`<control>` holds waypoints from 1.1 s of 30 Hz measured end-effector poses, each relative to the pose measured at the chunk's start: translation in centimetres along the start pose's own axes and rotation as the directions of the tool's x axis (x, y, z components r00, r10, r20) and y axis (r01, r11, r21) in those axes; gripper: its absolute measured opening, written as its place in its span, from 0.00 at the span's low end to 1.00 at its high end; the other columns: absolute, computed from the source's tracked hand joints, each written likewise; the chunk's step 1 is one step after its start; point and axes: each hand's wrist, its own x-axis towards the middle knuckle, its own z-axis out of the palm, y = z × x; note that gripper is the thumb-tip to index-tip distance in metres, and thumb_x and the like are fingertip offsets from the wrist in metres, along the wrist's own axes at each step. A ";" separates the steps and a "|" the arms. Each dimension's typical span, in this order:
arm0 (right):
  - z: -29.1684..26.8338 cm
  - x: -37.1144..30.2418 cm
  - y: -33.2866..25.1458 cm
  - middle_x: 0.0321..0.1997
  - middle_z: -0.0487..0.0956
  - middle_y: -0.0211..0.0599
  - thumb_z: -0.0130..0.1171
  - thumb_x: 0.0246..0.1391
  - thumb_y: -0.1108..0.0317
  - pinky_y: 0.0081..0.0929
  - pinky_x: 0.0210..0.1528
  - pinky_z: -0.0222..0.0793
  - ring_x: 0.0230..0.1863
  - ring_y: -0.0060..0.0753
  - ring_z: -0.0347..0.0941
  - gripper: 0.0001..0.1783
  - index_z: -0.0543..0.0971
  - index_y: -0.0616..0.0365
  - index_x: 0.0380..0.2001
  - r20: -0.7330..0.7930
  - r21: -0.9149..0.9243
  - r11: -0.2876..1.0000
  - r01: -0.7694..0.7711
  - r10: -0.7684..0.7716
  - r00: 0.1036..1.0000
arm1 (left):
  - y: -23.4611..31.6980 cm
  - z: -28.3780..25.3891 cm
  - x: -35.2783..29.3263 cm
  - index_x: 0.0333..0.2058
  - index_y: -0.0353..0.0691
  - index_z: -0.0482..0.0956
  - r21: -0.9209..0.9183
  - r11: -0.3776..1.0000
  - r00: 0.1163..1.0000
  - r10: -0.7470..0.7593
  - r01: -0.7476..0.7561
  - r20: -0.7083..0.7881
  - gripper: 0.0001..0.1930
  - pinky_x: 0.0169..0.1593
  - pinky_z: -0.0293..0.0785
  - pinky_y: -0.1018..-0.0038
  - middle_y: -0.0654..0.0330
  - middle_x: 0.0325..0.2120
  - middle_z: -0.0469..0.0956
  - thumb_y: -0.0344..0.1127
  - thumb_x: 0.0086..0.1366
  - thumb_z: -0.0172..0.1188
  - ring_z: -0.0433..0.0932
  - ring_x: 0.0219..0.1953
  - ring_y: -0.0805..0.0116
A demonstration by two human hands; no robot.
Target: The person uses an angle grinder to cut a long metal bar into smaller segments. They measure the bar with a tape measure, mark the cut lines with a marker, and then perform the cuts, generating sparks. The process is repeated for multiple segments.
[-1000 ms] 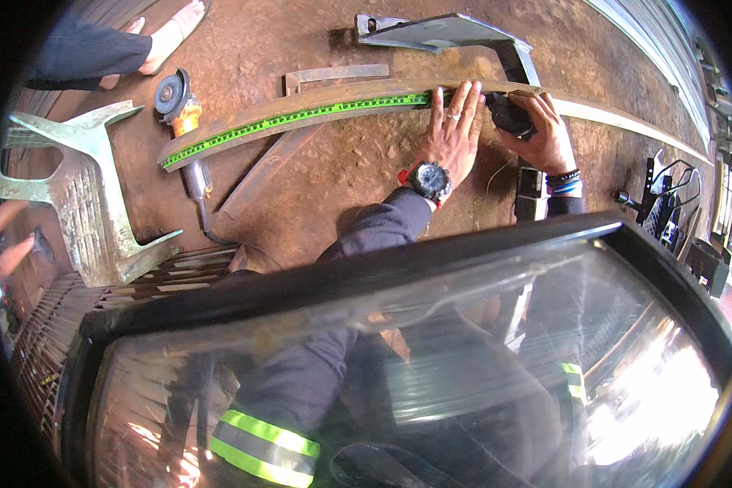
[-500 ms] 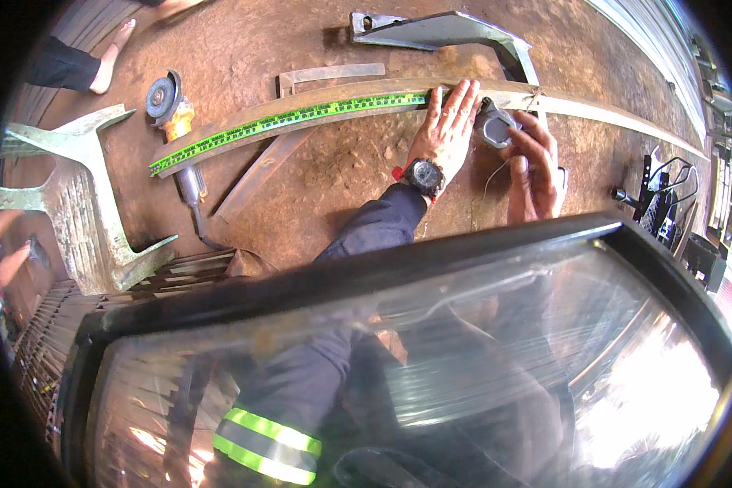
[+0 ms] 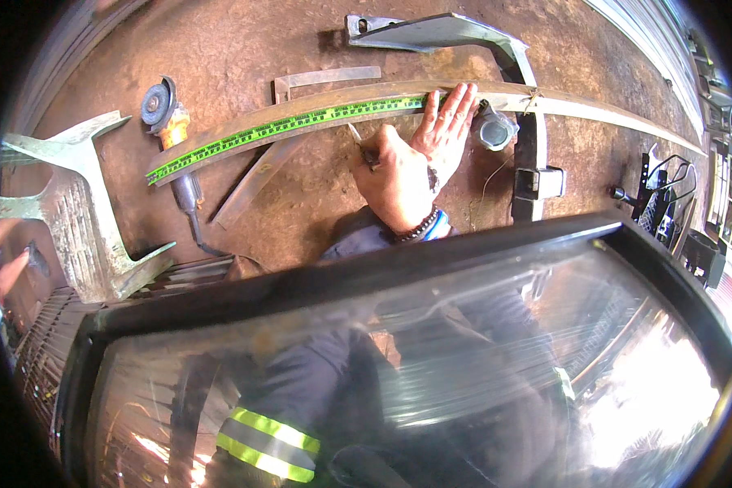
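A long curved metal strip point(image 3: 610, 112) runs across the view, with a bright green tape measure blade point(image 3: 293, 120) laid along its left part. My left hand point(image 3: 446, 134) lies flat over the strip and the blade's right end, fingers stretched out. Beside its fingertips rests the grey tape measure case point(image 3: 496, 130). My right hand point(image 3: 394, 183) crosses over the left wrist, its fingers closed on a thin pale-tipped stick point(image 3: 355, 135) just below the blade. Whether it is chalk or a pen I cannot tell. My right fingers partly hide it.
An angle grinder point(image 3: 171, 126) with a yellow body lies under the strip's left end. Nearby are a flat metal square point(image 3: 333, 76), a grey steel bracket point(image 3: 455, 34) and a pale H-shaped beam piece point(image 3: 89, 203). A dark-framed clear visor point(image 3: 366, 285) covers the lower view.
My right hand has left the tape case and moved left across my left wrist, with the thin stick now showing. Another person's feet have gone from the upper left.
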 end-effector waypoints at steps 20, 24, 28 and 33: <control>3.2 2.4 1.0 0.26 0.81 0.50 0.67 0.50 0.64 0.41 0.34 0.77 0.29 0.52 0.82 0.13 0.75 0.60 0.28 -0.057 -0.138 0.972 0.189 -0.198 0.978 | -0.1 1.3 0.5 0.74 0.39 0.52 0.011 1.000 1.000 0.016 -0.016 0.018 0.34 0.76 0.33 0.43 0.55 0.77 0.40 0.44 0.72 0.41 0.36 0.79 0.53; 3.0 2.4 0.8 0.25 0.81 0.50 0.67 0.51 0.63 0.42 0.34 0.77 0.29 0.52 0.82 0.13 0.75 0.60 0.29 -0.049 -0.137 0.974 0.179 -0.187 0.981 | -0.2 1.2 0.8 0.74 0.40 0.52 0.015 1.000 1.000 0.009 -0.009 0.006 0.34 0.76 0.32 0.44 0.56 0.77 0.40 0.45 0.72 0.40 0.35 0.79 0.54; 3.0 2.4 0.8 0.23 0.81 0.50 0.67 0.51 0.63 0.42 0.34 0.77 0.28 0.52 0.82 0.13 0.74 0.60 0.29 -0.069 -0.088 0.979 0.182 -0.188 0.980 | -0.3 1.0 0.8 0.73 0.41 0.53 0.016 1.000 1.000 0.011 -0.011 0.001 0.34 0.76 0.32 0.45 0.57 0.77 0.40 0.46 0.72 0.40 0.35 0.79 0.55; 2.2 2.4 0.7 0.26 0.83 0.50 0.66 0.51 0.63 0.43 0.37 0.79 0.30 0.54 0.83 0.12 0.75 0.60 0.30 0.013 -0.163 0.983 0.081 -0.080 0.997 | 0.0 0.7 0.8 0.73 0.41 0.53 0.017 1.000 1.000 0.018 -0.018 -0.007 0.34 0.77 0.31 0.45 0.58 0.78 0.40 0.47 0.72 0.40 0.34 0.79 0.56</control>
